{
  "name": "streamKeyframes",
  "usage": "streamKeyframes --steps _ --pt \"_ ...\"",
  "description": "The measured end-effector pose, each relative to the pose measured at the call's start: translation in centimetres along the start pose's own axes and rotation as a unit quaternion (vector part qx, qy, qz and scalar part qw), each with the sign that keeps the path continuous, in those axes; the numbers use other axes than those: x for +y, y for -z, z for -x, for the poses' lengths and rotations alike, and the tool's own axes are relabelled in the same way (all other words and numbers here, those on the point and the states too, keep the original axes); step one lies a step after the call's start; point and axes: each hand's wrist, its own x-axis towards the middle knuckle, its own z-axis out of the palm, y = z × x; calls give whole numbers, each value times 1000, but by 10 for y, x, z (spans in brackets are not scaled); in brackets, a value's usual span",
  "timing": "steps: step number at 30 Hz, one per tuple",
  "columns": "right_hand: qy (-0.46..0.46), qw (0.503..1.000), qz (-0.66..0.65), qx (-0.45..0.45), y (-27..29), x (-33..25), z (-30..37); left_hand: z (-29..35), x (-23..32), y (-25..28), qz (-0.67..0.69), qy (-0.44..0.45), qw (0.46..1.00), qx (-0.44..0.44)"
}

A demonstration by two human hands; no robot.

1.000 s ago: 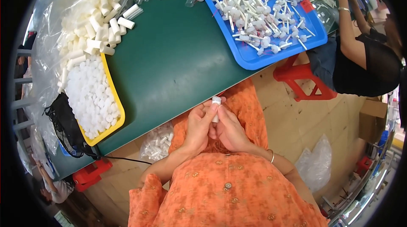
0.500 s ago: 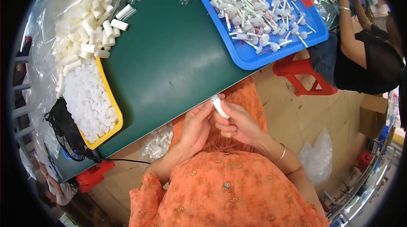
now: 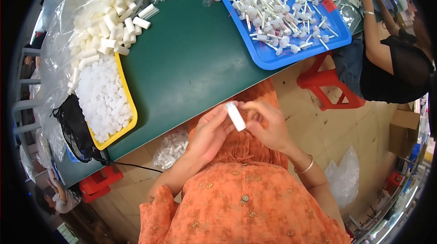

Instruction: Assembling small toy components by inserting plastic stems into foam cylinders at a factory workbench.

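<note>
Here, half-curled hands [image 3: 272, 126], white cylinder [image 3: 236, 117] in the left [image 3: 208, 133]

Your lighting's pretty good tbh: bright and fairly even over the counter [image 3: 182, 52], with a soft pale sheen around the middle of the green top. Can't pin down the lamps. Shadows stay mild, with a darker one hugging the right side of the yellow tray [image 3: 129, 93]. The white cylinder [image 3: 236, 117] is so bright you're losing its surface detail, and the white caps [image 3: 104, 100] on the left wash out too. You're getting glare off the clear plastic bag [image 3: 51, 68], far left, and the shiny rails [image 3: 390, 216], near right. Your right hand [image 3: 272, 128] looks a bit soft around the fingers [image 3: 257, 106]. Fisheye bends those rails and blacks out your corners.
</note>
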Motion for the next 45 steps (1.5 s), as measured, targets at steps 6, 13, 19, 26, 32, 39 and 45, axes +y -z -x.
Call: streamKeyframes --steps 6,13,19,26,32,39,45 --pt "248 957 144 41 5 -23 -9 11 0 10 -7 -1 997 -70" --pt "226 964 136 46 -5 -30 -11 18 2 11 -40 60 993 -91" --pt "221 961 153 62 -10 -33 -13 17 2 10 -59 63 993 -84" --pt "206 961 185 9 8 -62 -28 36 11 49 -49 58 997 -14" --pt "66 913 371 156 124 -46 -67 113 14 197 -486 77 849 193" --pt "-25 937 348 20 147 -28 -95 113 80 105 -700 71 710 20" --pt "-5 967 228 111 154 -48 -89 -9 204 36 -777 -414 452 143"
